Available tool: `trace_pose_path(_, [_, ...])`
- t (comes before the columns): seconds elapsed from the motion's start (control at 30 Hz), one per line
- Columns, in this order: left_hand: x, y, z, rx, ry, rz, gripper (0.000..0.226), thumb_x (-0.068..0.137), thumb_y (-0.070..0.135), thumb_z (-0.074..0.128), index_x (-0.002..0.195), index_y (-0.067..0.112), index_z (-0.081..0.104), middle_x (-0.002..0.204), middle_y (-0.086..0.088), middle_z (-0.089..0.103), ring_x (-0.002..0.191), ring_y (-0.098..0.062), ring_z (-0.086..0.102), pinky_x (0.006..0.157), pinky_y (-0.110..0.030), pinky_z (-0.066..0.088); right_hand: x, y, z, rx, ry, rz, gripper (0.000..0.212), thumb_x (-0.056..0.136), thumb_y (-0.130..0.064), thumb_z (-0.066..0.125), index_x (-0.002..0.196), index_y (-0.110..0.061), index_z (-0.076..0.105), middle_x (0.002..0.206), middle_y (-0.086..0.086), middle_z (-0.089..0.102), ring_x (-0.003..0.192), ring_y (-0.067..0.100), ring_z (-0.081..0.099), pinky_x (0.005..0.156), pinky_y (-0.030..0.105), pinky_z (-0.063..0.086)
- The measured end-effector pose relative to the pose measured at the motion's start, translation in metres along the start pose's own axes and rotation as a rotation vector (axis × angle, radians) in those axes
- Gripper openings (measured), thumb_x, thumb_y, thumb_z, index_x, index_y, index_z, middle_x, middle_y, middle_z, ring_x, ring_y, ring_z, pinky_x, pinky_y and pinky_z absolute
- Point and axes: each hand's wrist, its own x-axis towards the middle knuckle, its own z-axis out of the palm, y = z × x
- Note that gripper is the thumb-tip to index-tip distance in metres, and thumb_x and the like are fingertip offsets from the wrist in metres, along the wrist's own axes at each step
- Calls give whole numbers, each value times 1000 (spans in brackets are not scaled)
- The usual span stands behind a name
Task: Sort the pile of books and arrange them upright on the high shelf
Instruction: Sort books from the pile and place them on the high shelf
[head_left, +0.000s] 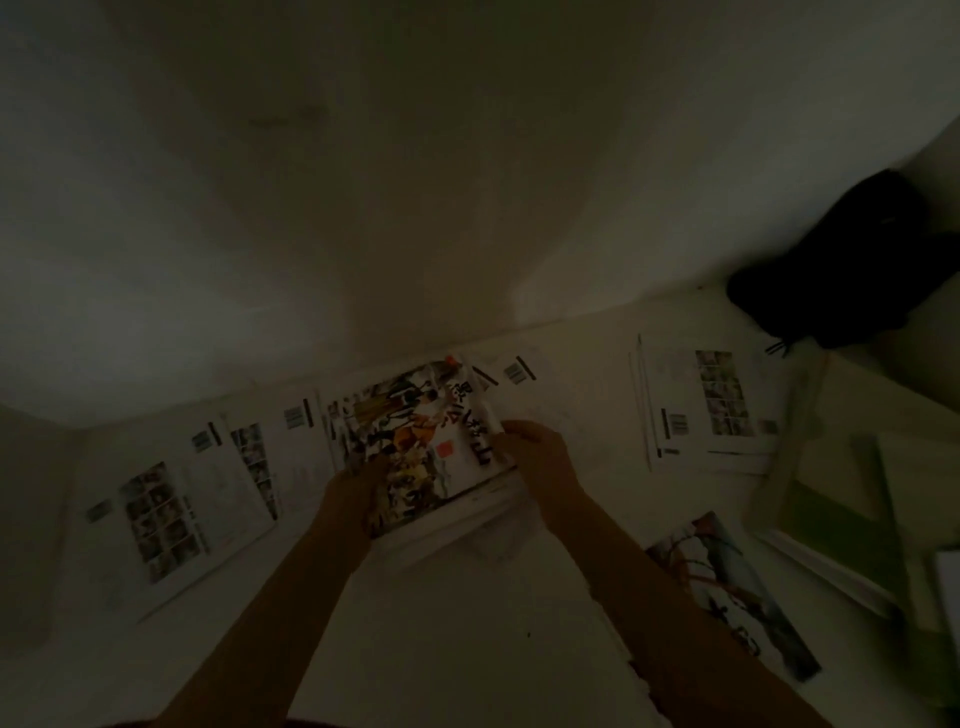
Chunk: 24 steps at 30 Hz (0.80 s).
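A: Starting at the left, what lies there?

B: Thin white books (176, 514), flat and overlapping, back covers up with barcodes and photo grids. I judge they are spread out so they can be sorted by kind; none stands upright yet.

A: And the middle?

B: A stack of books (447, 499) with a colourful cover book (421, 441) on top. The left hand (358, 493) grips its near left corner, fingers curled under the edge. The right hand (535, 452) pinches the right edge, thumb on the cover. Held on two sides like that, the stack seems ready to be squared up or lifted as one.

A: Further right?

B: Another flat pile of white books (711, 410), then a picture book (737, 592) lying apart near the right forearm, and green books (831, 525) at the edge. A black bag (831, 265) slumps in the far corner.

A: What can't you tell?

B: The scene is dim and blurred, so titles are unreadable. How many books the stack holds is unclear. The high shelf isn't identifiable, and the pale surface (467, 623) could be a counter or the floor.
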Motion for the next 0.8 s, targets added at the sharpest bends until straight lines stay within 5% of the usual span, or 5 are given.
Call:
trace_pose_path(0.2, [-49,-42,34,-325,-147,19,22,93,13,52,114,9,57,77,-2,69,70,-15,65,71,-40,52,-35,22,-2,775,52,139,37,85,-21,66,121,-15,57,113,7,66,103,26,63,88,43,53])
trace_pose_path(0.37, [-69,-35,28,432,-224,-78,17,92,31,55,99,16,55,89,-4,62,75,-18,61,63,-29,50,-34,37,-17,345,352,178,72,85,-14,67,145,-9,27,146,12,36,132,27,38,109,42,35])
trace_pose_path(0.47, [-43,-10,15,1016,-35,293,20,93,30,53,86,11,56,86,-10,63,71,-21,59,64,-32,46,-32,35,-29,207,425,177,71,90,-13,61,146,1,19,151,17,25,137,30,28,109,35,27])
trace_pose_path(0.57, [-18,25,24,990,147,694,32,90,30,58,111,6,55,108,-15,54,97,-30,56,77,-35,44,-33,41,-26,168,451,177,70,91,-15,60,145,1,20,150,18,27,135,31,30,106,31,29])
trace_pose_path(0.8, [7,47,67,1147,-39,538,73,81,44,65,132,-1,39,133,-24,32,116,-39,43,99,-43,37,-30,26,1,214,440,215,73,93,-19,58,149,-7,12,150,15,21,135,29,27,108,32,27])
